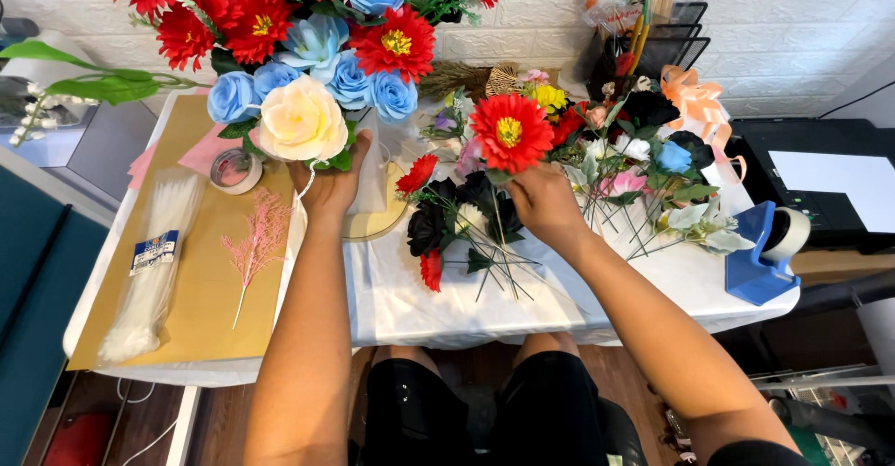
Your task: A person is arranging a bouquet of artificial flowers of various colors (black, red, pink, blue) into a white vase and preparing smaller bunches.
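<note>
My left hand (328, 186) grips the base of a large bouquet (308, 47) of red, blue and cream artificial flowers, held upright over the table. My right hand (545, 203) holds a single red flower with a yellow centre (510, 131) by its stem, just above a pile of loose artificial flowers (466, 219) in black, red and white lying on the white table cover (653, 289).
More loose flowers (643, 163) and an orange ribbon bow (695, 98) lie at the right. A blue tape dispenser (760, 256) stands at the right edge. At left are brown paper (200, 308), a tape roll (233, 170), a pink sprig (254, 247) and a bag of white ties (154, 266).
</note>
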